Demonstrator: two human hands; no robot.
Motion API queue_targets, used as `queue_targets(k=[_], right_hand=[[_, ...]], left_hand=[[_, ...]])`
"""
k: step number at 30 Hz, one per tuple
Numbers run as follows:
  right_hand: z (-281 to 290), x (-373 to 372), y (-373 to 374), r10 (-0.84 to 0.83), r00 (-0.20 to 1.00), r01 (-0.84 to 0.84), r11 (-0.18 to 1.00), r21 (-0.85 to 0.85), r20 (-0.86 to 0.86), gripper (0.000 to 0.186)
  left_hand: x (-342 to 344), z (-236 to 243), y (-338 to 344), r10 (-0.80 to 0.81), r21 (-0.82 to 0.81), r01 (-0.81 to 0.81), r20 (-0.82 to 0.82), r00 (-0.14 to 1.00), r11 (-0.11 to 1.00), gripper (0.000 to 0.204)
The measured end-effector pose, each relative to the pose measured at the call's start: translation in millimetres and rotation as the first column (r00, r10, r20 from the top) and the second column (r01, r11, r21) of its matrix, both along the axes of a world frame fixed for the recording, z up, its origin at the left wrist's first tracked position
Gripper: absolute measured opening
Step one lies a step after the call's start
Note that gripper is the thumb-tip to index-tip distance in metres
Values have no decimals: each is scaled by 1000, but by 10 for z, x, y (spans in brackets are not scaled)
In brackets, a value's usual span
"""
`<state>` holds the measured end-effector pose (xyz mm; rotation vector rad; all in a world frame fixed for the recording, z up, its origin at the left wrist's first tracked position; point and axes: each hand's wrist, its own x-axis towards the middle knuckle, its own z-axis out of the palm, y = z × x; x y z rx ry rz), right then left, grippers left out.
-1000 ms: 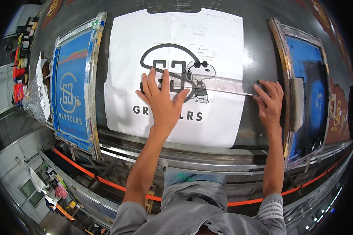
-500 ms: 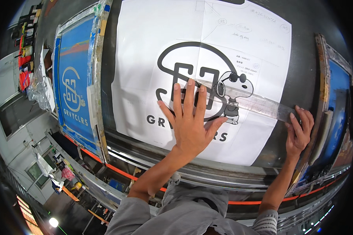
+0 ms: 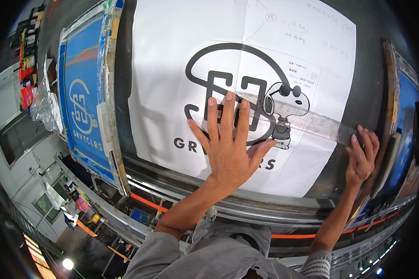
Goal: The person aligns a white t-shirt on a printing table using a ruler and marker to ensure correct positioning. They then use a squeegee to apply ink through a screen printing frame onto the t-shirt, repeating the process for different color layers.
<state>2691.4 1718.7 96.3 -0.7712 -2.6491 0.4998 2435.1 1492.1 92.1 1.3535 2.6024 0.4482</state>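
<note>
A white paper sheet (image 3: 158,69) bears a large black looped emblem, lettering, a cartoon dog in sunglasses and handwritten notes. A clear ruler (image 3: 321,123) lies slanted across its middle, reaching past the right edge. My left hand (image 3: 230,149) rests open and flat over the emblem, fingers spread, its middle fingertips at the ruler’s left end, which is partly hidden beneath them. My right hand (image 3: 361,156) is closed on the ruler’s right end, beside the sheet, with bent fingers.
Blue printing screens in worn frames stand on either side, left (image 3: 86,56) and right (image 3: 402,93). The dark table (image 3: 125,79) has metal rails along its near edge, with an orange strip (image 3: 293,236) below. Tools and plastic wrapping (image 3: 44,109) sit at the far left.
The view has shifted and tilted, so the sheet, ruler and both hands appear further right and the ruler more slanted. Both hands stay on the ruler.
</note>
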Motion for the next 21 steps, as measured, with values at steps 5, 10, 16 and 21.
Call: queue_targets(k=[5, 10, 16, 21], right_hand=[[5, 23, -15, -13, 999, 13, 1000, 25, 30, 43], [65, -75, -24, -28, 999, 26, 999, 35, 41, 41], [51, -84, -13, -35, 999, 33, 997, 66, 41, 38], [48, -71, -7, -43, 997, 37, 996, 86, 59, 38]], left_hand=[[-10, 6, 5, -5, -13, 5, -14, 1000, 1000, 93], [-14, 0, 2, 5, -24, -5, -5, 1000, 1000, 95], [-5, 14, 29, 8, 13, -8, -18, 1000, 1000, 94], [-16, -55, 4, -11, 45, 12, -34, 999, 999, 95]])
